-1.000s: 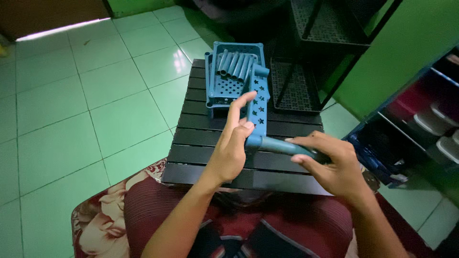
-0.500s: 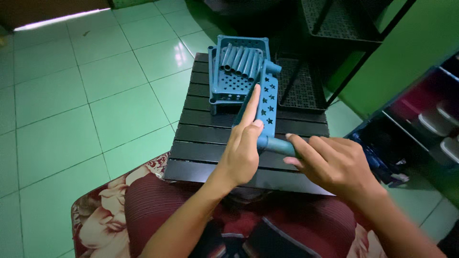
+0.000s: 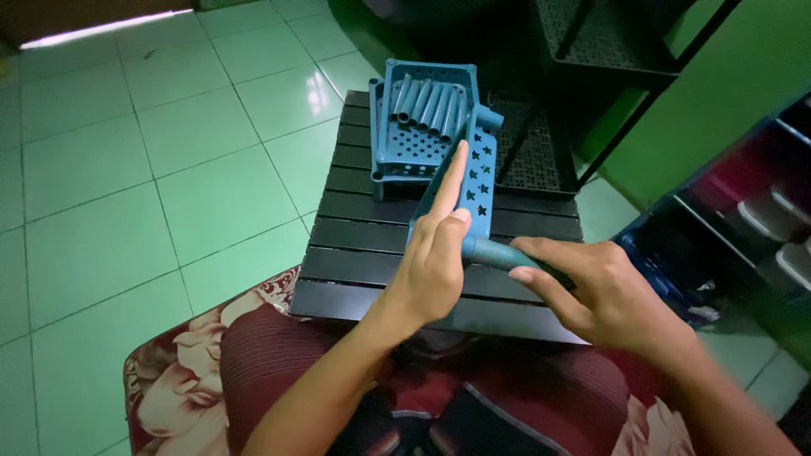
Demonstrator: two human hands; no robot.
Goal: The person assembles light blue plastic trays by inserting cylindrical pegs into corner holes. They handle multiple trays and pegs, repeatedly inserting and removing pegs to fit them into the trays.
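Over the black table (image 3: 363, 279), both hands (image 3: 515, 270) apparently join blue tube (image 3: 507, 253) and panel (image 3: 473, 190).

My left hand (image 3: 435, 266) and right hand (image 3: 604, 291) are bare, forearms unsleeved; below them I wear dark maroon ribbed trousers (image 3: 279, 359).
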